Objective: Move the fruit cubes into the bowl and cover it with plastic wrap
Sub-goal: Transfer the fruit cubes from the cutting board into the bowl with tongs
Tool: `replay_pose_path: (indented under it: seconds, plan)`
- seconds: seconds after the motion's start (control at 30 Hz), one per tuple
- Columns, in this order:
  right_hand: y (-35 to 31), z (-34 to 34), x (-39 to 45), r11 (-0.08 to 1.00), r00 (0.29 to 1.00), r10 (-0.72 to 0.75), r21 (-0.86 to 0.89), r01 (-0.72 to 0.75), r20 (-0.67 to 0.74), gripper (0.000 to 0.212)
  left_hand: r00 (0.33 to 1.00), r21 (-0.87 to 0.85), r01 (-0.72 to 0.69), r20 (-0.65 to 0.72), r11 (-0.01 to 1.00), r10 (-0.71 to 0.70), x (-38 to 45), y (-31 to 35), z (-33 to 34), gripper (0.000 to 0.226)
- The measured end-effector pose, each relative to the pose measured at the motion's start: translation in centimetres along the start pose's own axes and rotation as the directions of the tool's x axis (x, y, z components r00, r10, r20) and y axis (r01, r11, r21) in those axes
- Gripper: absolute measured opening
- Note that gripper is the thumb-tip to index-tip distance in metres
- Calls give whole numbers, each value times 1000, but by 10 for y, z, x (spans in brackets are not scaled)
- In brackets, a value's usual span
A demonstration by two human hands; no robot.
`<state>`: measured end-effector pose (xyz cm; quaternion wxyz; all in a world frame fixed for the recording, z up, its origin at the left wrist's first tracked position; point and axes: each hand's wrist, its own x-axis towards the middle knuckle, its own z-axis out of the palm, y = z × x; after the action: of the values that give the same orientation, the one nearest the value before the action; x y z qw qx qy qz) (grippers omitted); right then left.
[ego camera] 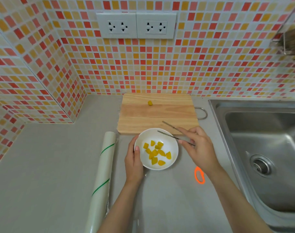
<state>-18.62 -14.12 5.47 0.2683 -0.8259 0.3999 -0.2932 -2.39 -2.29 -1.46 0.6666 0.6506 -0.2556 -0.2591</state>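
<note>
A white bowl sits on the grey counter just in front of the wooden cutting board. Several yellow fruit cubes lie inside the bowl. One yellow cube lies alone near the board's far edge. My left hand holds the bowl's left rim, thumb on the edge. My right hand grips metal tongs, whose two tips stand apart above the bowl's far rim. A roll of plastic wrap with green stripes lies to the left of the bowl.
A steel sink fills the right side. Orange-handled scissors lie on the counter beside my right forearm. A metal loop handle sticks out from the board's right edge. Tiled walls with two sockets close off the back and left.
</note>
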Motion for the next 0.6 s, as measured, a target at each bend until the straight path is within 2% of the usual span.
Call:
replay_pose_path:
  seconds: [0.17, 0.3, 0.43, 0.6]
  plan:
    - [6, 10, 37, 992, 992, 124, 12, -124, -9, 44, 1000, -7, -7, -11, 1000, 7, 0, -1, 0, 34]
    - [11, 32, 88, 964, 968, 241, -131, -231, 67, 41, 1000, -2, -13, -15, 1000, 13, 1, -3, 0, 34]
    - [7, 61, 128, 926, 939, 318, -256, -278, 128, 38, 1000, -10, -22, -7, 1000, 22, 2, -5, -1, 34]
    - [3, 92, 157, 897, 935, 324, -361, -256, 142, 38, 999, -20, -35, -1, 999, 35, 2, -7, -2, 36]
